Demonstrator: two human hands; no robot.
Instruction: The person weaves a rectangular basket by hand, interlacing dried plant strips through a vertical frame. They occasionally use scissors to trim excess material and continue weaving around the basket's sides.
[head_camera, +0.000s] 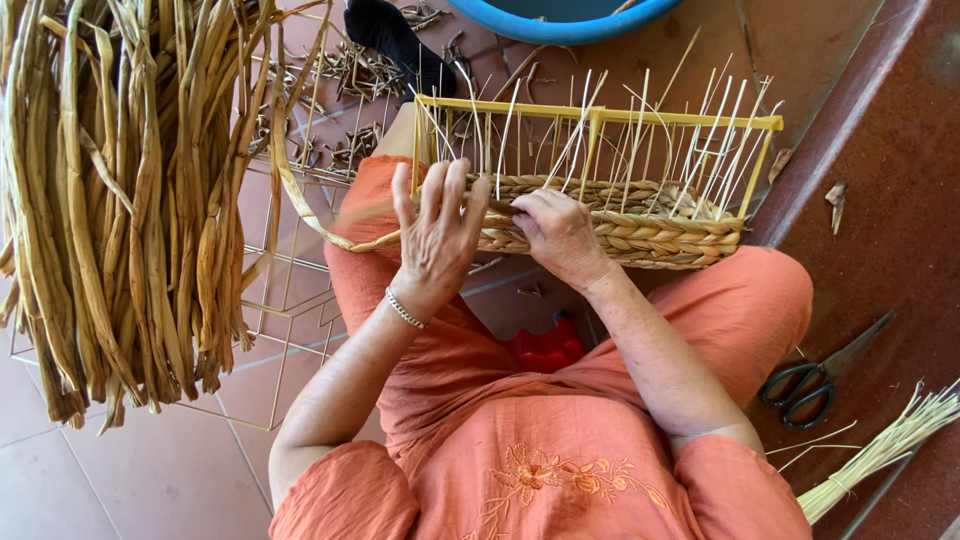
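Half-woven straw basket on yellow wire frame (640, 235) pressed at braided rim by right hand (560, 235), fingers curled closed. Left hand (438, 235) raised, fingers spread open, dried flat fibre strand (310, 215) looped beside it.

The person wears a loose orange blouse (545, 470) with short sleeves and floral embroidery on the front. Matching orange trousers (740, 310) cover the legs. A thin silver bracelet (405, 309) circles the left wrist.
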